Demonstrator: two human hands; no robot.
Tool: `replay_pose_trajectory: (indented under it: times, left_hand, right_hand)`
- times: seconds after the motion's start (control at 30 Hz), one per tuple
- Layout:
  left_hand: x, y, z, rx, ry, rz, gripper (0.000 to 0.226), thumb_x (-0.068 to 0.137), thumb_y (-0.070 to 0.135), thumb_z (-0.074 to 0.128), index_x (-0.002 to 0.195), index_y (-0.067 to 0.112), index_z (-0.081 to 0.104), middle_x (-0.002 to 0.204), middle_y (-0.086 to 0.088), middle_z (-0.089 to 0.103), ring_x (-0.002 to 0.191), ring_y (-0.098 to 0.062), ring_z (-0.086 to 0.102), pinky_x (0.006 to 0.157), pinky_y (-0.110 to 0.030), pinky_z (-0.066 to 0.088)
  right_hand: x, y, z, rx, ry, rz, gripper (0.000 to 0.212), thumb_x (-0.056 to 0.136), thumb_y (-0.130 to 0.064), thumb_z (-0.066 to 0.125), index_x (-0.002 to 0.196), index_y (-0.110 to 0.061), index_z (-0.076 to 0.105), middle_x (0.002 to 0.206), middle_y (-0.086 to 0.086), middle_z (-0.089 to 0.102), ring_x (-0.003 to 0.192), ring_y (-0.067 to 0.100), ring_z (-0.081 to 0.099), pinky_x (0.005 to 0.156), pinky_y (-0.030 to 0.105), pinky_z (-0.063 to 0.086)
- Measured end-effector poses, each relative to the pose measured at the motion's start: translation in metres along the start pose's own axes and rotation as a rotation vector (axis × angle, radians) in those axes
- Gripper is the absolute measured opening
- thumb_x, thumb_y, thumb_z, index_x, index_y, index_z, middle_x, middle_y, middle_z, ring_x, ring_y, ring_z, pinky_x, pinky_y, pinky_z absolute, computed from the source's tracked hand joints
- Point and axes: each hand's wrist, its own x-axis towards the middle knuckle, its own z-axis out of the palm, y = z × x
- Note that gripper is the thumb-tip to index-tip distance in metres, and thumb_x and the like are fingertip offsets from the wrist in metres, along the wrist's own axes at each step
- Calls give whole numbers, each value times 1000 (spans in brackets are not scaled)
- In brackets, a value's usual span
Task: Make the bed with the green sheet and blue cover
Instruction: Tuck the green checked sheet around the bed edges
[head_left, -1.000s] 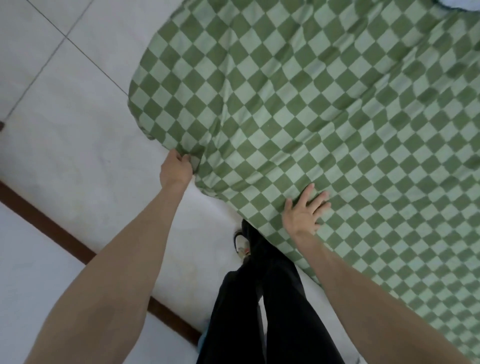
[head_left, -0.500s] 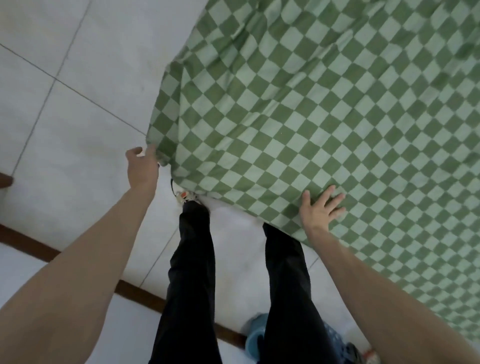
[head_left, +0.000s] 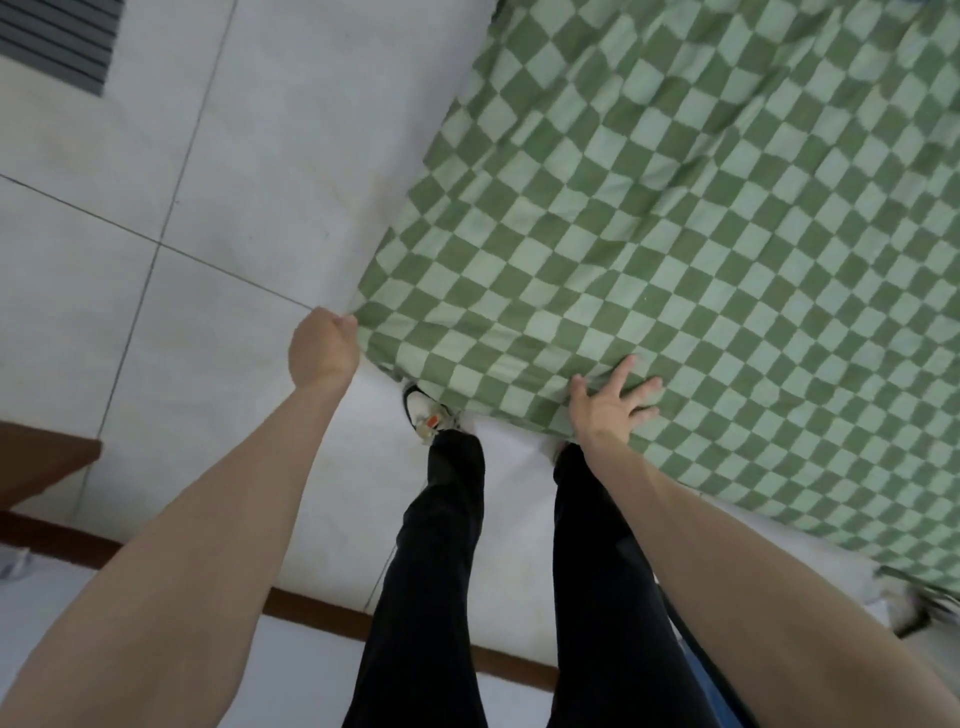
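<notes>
The green checkered sheet (head_left: 675, 249) lies spread over the bed, filling the upper right of your view, with its near corner hanging out over the white tiled floor (head_left: 171, 208). Your left hand (head_left: 322, 345) grips that corner, fingers curled tight around the cloth, while your right hand (head_left: 608, 410) rests flat on the sheet's near edge with its fingers spread wide. Below the edge stand your legs in black trousers (head_left: 436, 571), one white shoe (head_left: 423, 413) poking out under the sheet, and a brown skirting strip (head_left: 311, 613) crosses the floor behind you.
</notes>
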Motion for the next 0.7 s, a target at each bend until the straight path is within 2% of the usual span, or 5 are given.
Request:
replay_pose_trajectory:
  times: [0.17,0.4,0.5,0.6,0.7]
  left_hand:
    - [9,-1,1,39,-200,-19,34,98,29,45,92,3,66,94,-12,69,77,-30,58,65,-32,39]
    - [29,99,1,-272,-272,167,56,96,62,41,133,23,55,115,12,60,99,-14,55,81,-34,43]
    - [45,127,11,-345,-255,109,42,87,54,66,112,21,68,109,6,71,97,-20,65,86,-36,53]
    - [48,129,19,-621,-200,-73,19,79,40,80,79,23,71,83,8,72,84,-20,68,72,-28,55]
    - [43,132,23,-757,-113,-211,20,80,35,81,75,19,70,78,7,72,81,-20,67,66,-26,53]
  right_hand:
    - [-5,-8,3,-6,8,30,80,99,-54,39,155,-41,-17,160,1,-35,149,43,-19,122,57,7]
    - [-4,-6,7,11,30,8,82,100,-55,41,156,-38,-16,161,6,-32,149,46,-18,122,57,8]
    - [1,-3,6,40,37,4,81,99,-52,43,157,-39,-11,163,3,-28,149,44,-16,122,57,11]
    - [3,-5,1,86,100,26,71,102,-48,40,159,-38,-2,166,5,-17,150,45,-6,122,55,10]
    - [10,-20,-12,103,157,15,67,104,-44,37,160,-32,4,168,7,-8,152,41,-6,124,51,3]
